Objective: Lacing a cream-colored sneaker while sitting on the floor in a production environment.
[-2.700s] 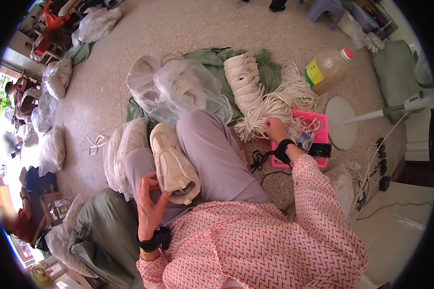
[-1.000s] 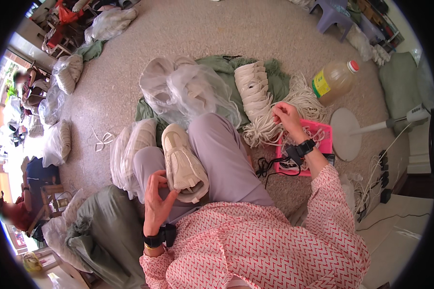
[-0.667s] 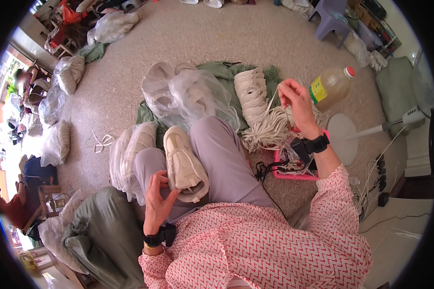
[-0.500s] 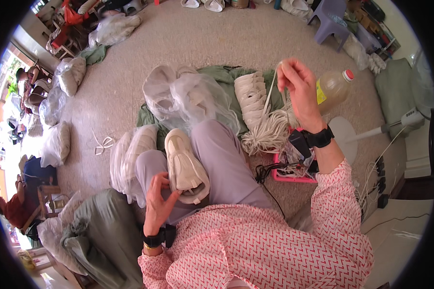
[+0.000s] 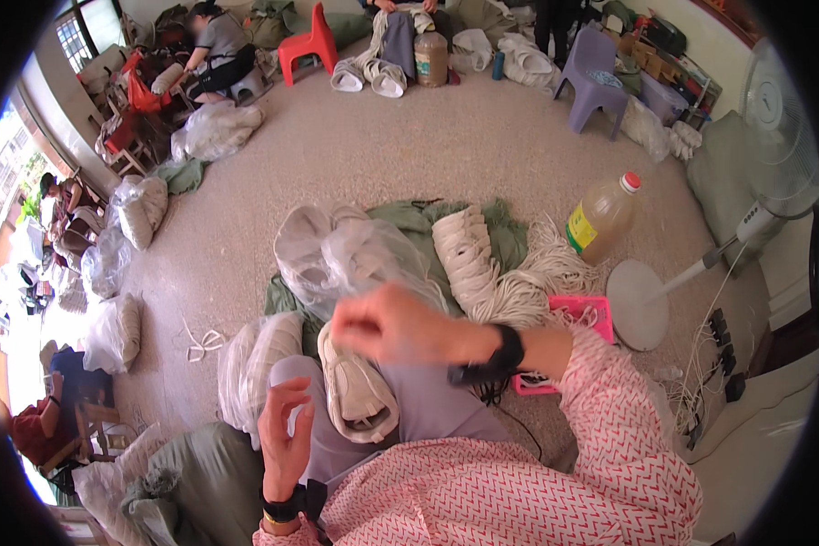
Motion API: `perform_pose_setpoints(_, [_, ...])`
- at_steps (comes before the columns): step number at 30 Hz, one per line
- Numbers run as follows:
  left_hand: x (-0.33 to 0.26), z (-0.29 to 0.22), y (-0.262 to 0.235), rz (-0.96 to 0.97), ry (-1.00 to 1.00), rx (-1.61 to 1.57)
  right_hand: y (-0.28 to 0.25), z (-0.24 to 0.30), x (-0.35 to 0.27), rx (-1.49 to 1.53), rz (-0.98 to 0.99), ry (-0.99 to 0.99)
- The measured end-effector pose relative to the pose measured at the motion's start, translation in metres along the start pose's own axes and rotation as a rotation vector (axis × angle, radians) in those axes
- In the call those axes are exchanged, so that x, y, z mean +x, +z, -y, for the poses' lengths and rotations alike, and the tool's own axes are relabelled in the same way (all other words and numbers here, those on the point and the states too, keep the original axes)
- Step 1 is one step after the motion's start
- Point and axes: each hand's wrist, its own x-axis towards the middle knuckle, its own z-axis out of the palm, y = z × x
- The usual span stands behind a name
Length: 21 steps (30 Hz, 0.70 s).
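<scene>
Currently, your right hand (image 5: 387, 323), blurred, fingers bunched, grip contents indiscernible, hovers at 12 o'clock of the cream shoe (image 5: 357, 393) on your lap. Your left hand (image 5: 284, 435), fingers loosely open and empty, sits at its 8 o'clock.

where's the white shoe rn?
Head view, lower centre: the white shoe rests on the person's lap, between the left hand beside it and the right hand raised just above it.

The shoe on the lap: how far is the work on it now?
Done: nothing clearly; no lace shows on the cream shoe. In hand: the right hand, blurred, is above it; the left hand is beside it. Left: bagged shoes and the pile of white laces.
</scene>
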Motion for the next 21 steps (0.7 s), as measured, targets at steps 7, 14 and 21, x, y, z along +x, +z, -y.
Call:
perform_pose_setpoints(7, [0.005, -0.026, 0.025, 0.101, -0.012, -0.207, 0.063, 0.021, -0.023, 0.032, 0.144, -0.063])
perform_pose_setpoints(14, [0.007, -0.022, 0.027, 0.25, -0.081, -0.282, 0.039, 0.027, -0.041, -0.035, 0.112, -0.081])
perform_pose_setpoints(21, [-0.004, -0.028, 0.016, 0.242, -0.1, -0.35, 0.026, 0.016, -0.048, -0.158, -0.073, -0.125])
